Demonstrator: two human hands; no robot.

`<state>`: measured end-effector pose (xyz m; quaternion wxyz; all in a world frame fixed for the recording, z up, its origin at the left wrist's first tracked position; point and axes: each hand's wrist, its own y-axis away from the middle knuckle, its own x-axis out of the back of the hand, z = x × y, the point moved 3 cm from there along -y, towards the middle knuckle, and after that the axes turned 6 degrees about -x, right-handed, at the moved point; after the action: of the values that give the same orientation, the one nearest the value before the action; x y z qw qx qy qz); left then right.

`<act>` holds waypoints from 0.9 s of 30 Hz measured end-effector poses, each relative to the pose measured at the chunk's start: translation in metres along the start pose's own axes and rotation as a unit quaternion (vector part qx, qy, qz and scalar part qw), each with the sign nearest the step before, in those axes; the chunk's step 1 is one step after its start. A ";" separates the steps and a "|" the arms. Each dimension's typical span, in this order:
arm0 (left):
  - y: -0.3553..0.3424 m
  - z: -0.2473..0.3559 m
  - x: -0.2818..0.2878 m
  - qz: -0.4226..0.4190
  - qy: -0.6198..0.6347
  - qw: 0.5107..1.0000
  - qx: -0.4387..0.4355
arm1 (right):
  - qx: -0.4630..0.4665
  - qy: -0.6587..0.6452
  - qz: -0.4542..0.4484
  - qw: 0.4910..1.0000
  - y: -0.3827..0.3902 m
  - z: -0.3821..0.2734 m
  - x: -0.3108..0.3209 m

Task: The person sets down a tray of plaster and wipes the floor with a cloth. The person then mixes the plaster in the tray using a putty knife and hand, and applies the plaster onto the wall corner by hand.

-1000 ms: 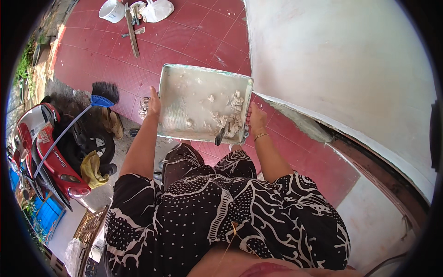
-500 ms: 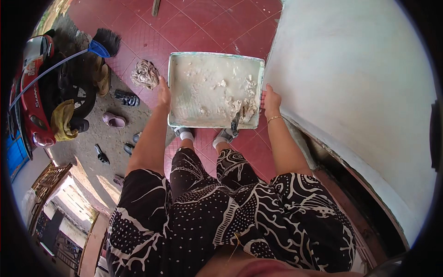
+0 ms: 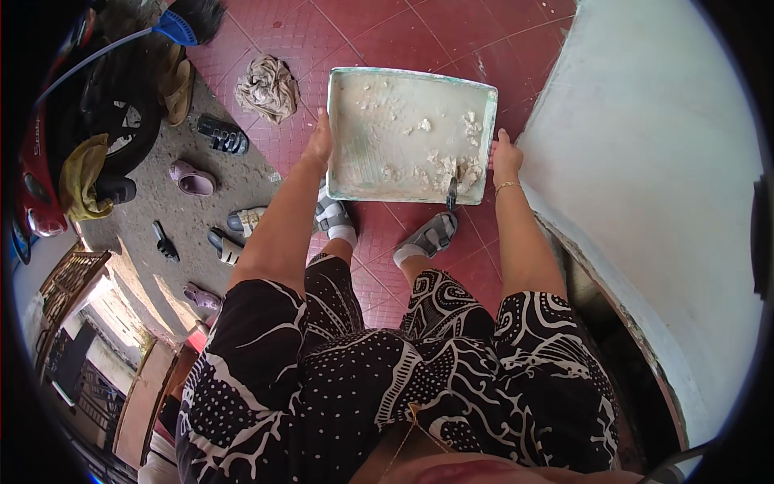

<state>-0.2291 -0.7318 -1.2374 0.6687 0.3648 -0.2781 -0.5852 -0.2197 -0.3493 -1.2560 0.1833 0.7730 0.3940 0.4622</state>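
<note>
Tray (image 3: 387, 194) shifted away from cloth (image 3: 268, 90), left grip (image 3: 320, 139), right grip (image 3: 505, 157) holding sides

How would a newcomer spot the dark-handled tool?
Find the rectangular tray held between the left hand and right hand. Off-white clumps gather toward its near right corner. The dark-handled tool sits among them, handle reaching the near rim, the only dark item against that pale material.

On my feed I've got a blue broom (image 3: 176, 27) upper left, yellow bag (image 3: 85, 179) and black tyre (image 3: 148, 133) below it, lilac clog (image 3: 193, 178) nearby, big whitish wall (image 3: 653, 202) right.
</note>
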 end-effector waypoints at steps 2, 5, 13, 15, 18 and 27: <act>-0.088 -0.046 0.026 -0.001 0.006 0.999 0.036 | 0.010 0.029 -0.010 0.999 -0.066 0.026 -0.072; -0.225 -0.109 0.062 -0.053 0.046 0.997 0.037 | 0.074 0.059 -0.001 0.995 -0.152 0.055 -0.167; -0.445 -0.204 0.110 -0.040 -0.175 0.983 0.044 | 0.106 0.130 0.048 0.985 -0.283 0.086 -0.347; -0.492 -0.229 0.125 -0.065 -0.195 0.978 0.038 | 0.085 0.077 0.053 0.992 -0.307 0.094 -0.369; -0.518 -0.232 0.111 -0.095 -0.204 0.971 0.084 | 0.079 0.067 0.064 0.993 -0.337 0.103 -0.380; -0.554 -0.165 0.139 -0.269 -0.452 0.835 0.161 | 0.211 0.126 0.070 0.967 -0.401 0.083 -0.413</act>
<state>-0.3963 -0.8686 -1.7914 0.2163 0.2232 -0.5304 -0.7887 -0.4327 -0.4144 -1.7931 -0.0683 0.7555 0.4473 0.4738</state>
